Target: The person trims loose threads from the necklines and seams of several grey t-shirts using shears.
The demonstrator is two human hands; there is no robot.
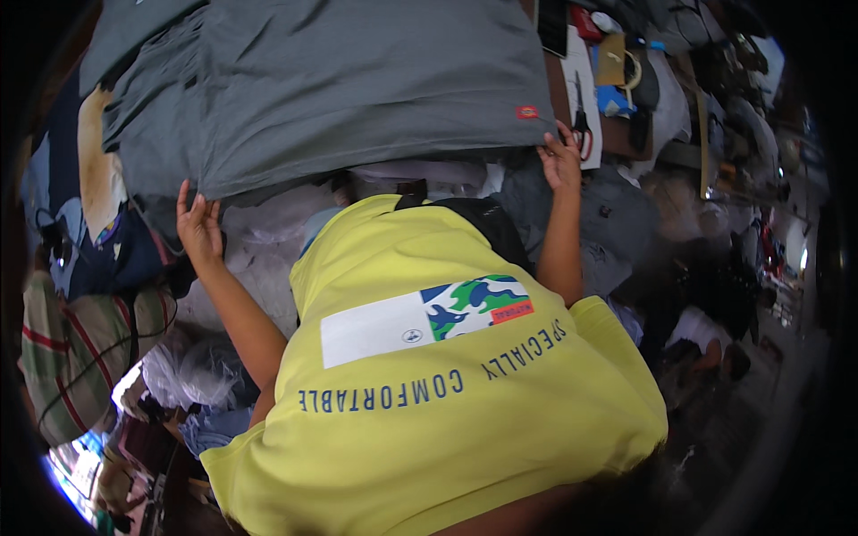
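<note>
A large dark grey garment [357,85] lies spread out in front of me, with a small red label near its right lower corner. A lengthwise fold or seam runs down its left part. By the near edge on the left is my left hand [201,228], fingers stretched and apart, the tips close to the hem. My right hand [560,163] is at the right lower corner, its fingers apart and the tips against or just beside the cloth. Whether either hand presses on the fabric, I cannot tell.
Right of the garment, scissors [582,125] lie on a white strip [590,154], near a tape roll [633,71] and a dark flat device [552,29]. Crumpled clear plastic [201,371] and a striped cloth [85,348] are at left. More dark cloth [617,210] lies below my right hand.
</note>
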